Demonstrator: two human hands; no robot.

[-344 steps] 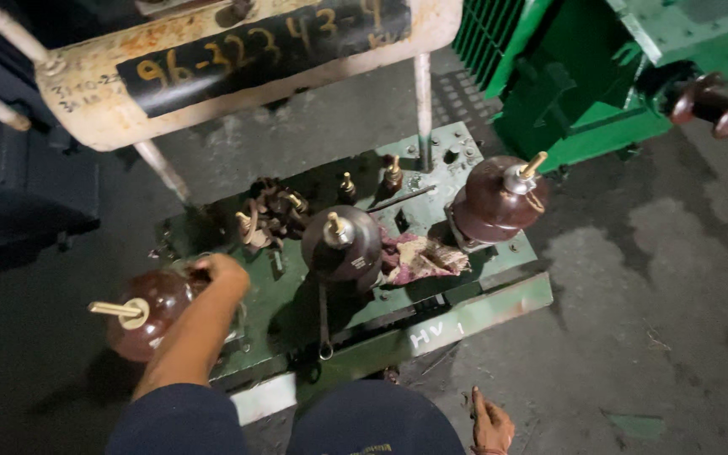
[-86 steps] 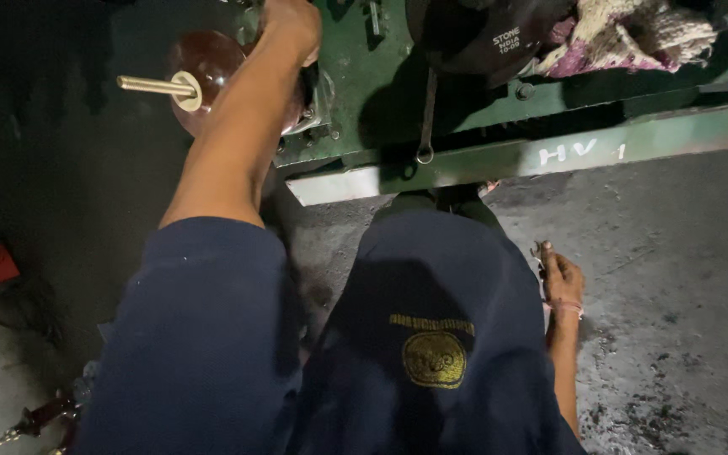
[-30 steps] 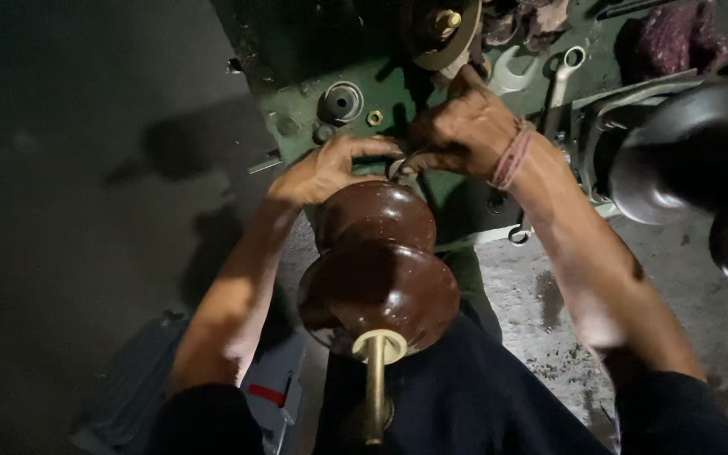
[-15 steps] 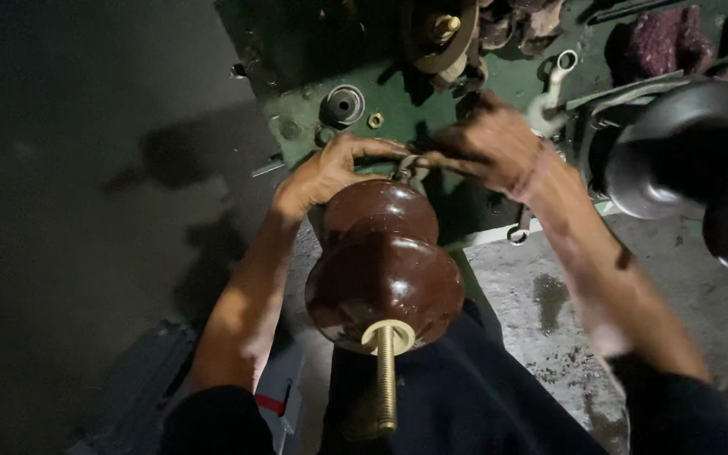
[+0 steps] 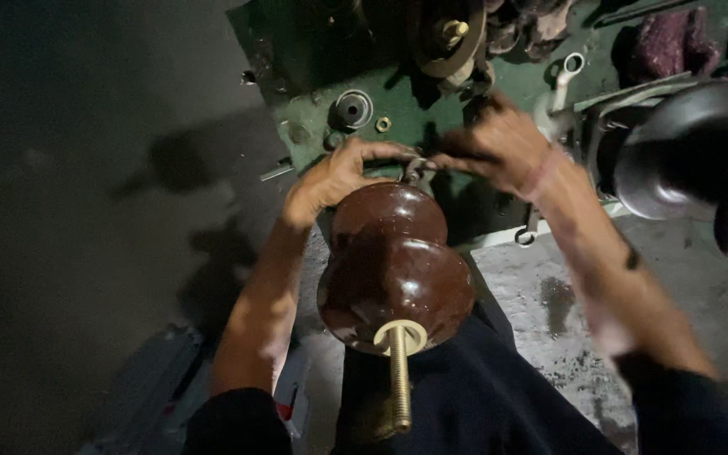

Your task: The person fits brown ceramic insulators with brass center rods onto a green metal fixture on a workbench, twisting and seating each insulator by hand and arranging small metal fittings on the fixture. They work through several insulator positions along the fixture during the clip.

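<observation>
My left hand's fingers point(image 5: 381, 153) curl around the far end of the brown ceramic insulator point(image 5: 393, 265), gripping it just where it meets the green metal cover point(image 5: 313, 126). My right hand point(image 5: 495, 147) comes in from the other side; it is blurred, but its fingers look pinched on a small metal clamp point(image 5: 416, 168) at the top of the insulator, right beside my left fingertips. The insulator lies on its side, pointing back toward me, with a cream washer point(image 5: 399, 335) and a threaded brass stud point(image 5: 400, 383) sticking out of its near end over my dark clothing. Farther out on the green cover sit a small brass nut point(image 5: 382, 125) and a round metal fitting point(image 5: 353, 108). A second dark insulator point(image 5: 688, 160) stands off to the right, well apart from my hands. Grey concrete floor point(image 5: 86, 211) spreads to the left.
</observation>
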